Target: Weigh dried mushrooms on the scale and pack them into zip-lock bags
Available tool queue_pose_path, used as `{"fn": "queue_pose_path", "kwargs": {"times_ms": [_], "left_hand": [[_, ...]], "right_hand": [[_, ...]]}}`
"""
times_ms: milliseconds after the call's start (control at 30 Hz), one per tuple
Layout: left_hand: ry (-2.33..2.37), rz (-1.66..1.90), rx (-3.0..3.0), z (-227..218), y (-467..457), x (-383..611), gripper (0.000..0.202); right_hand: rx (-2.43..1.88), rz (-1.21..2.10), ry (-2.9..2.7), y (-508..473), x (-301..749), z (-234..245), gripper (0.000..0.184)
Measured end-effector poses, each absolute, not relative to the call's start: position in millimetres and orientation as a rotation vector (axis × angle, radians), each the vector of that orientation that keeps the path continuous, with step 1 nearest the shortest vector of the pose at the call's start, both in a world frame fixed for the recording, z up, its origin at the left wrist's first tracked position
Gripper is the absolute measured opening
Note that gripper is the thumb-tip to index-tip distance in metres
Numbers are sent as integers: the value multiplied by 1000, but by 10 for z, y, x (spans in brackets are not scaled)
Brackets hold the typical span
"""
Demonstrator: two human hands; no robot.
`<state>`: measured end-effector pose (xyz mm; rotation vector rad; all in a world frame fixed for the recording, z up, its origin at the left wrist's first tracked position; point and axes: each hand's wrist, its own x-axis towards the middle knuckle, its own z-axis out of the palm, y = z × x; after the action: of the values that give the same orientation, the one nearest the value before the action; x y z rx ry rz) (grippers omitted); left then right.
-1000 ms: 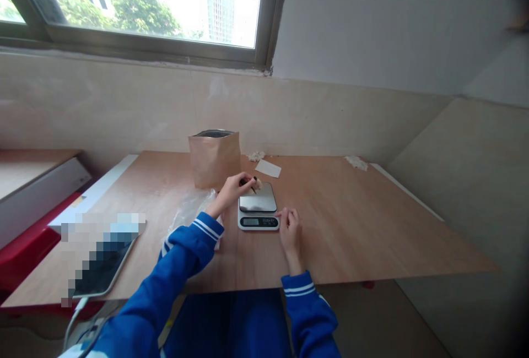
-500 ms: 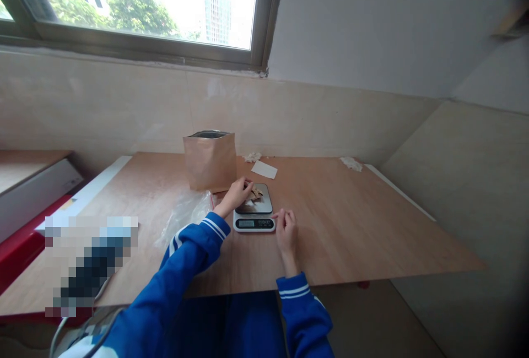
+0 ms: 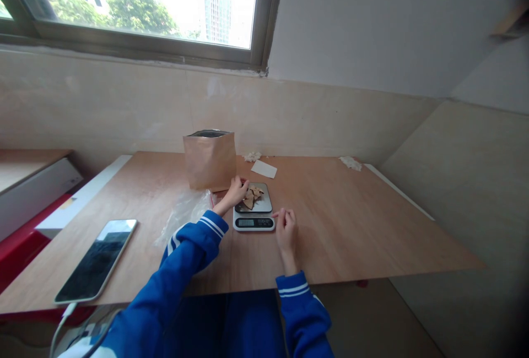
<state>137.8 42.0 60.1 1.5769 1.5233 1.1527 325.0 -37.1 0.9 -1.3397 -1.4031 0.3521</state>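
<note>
A white digital kitchen scale (image 3: 255,224) lies on the table, its display lit but too small to read. Several brown, dry-looking slices (image 3: 253,197) rest on its metal platform. My left hand (image 3: 236,191) is over the platform's left edge, beside the slices; its fingers are loosely bent and a little apart, with nothing seen in them. Close to the scale's right front corner, my right hand (image 3: 286,228) rests with its fingers curled in and one fingertip near the scale. Nothing shows in it. A clear plastic bag (image 3: 182,215) lies left of the scale, partly behind my left sleeve.
An upright brown pouch (image 3: 210,162), its top open, stands behind the plastic bag. A white card (image 3: 264,169) and crumpled whitish scraps (image 3: 350,163) lie toward the wall. A phone (image 3: 97,261) with a cable plugged in lies at the table's left front.
My left hand has drawn back slightly to the left, and more of the slices on the platform now shows. My right hand stays in place.
</note>
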Motion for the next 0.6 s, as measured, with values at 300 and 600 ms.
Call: {"fn": "queue_pose_path", "kwargs": {"times_ms": [300,600], "left_hand": [[1566,1181,1484,610,523,1294,23],[1506,1113,1541,634,554,1387,42]], "right_hand": [[-1340,350,-1398,-368,3250,0,54],[-1337,350,-1398,-370,3249,-1,54]]}}
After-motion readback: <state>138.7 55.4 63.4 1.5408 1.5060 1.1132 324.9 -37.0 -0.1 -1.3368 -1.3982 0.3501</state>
